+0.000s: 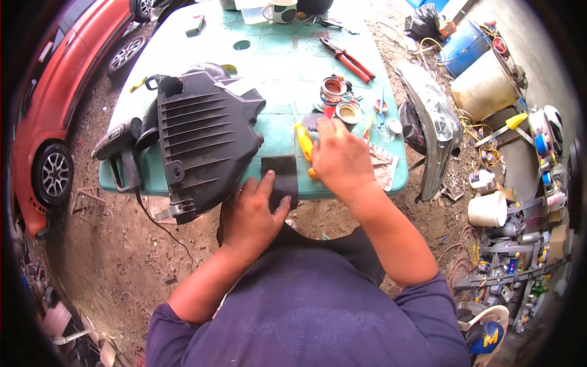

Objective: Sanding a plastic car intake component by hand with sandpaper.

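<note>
My left hand lies with fingers apart on a black rectangular sheet at the table's near edge; it looks like sandpaper. Over the table to the right, my right hand is closed, its fingertips beside a small dark grey piece. Whatever those fingers hold is hidden. A yellow-handled tool lies just left of that hand. Beyond it stand an open tin and another tin with reddish smears. Left of my left hand rests a large black ribbed plastic housing.
A heat gun lies left of the housing, its cord hanging down. Red-handled pliers and a mug are farther back on the green table. A headlight stands at the right edge. A red car is parked left.
</note>
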A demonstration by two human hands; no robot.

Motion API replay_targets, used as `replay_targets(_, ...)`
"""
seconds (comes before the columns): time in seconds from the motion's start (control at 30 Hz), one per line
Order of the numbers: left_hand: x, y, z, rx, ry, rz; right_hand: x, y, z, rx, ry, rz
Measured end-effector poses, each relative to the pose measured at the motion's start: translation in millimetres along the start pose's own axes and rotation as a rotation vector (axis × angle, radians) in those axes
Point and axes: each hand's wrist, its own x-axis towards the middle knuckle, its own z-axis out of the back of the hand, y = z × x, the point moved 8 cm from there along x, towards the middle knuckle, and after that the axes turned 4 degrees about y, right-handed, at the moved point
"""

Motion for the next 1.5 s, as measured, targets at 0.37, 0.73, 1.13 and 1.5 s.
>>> replay_targets(0.37, -1.8, -5.1, -10.4, 0.047, -0.195, -0.293, 23.1, 32.0, 12.4, -0.103, -0.082, 0.246)
replay_targets(0.73, 0.7, -2.7, -20.6, 0.057, -0.147, -0.341, 24.2, 12.8, 25.9, 0.566, 0.031, -0.034)
replay_targets(1.13, 8.4, 0.8, -32.0, 0.037, -0.112, -0.412, -97.2, -26.7, -14.4, 1.918, 0.277, -0.419)
replay_targets(1.5, 6.3, 0.2, -29.4, 0.056, -0.130, -0.412, -98.3, -1.3, -19.0, 1.738, 0.307, -0.329)
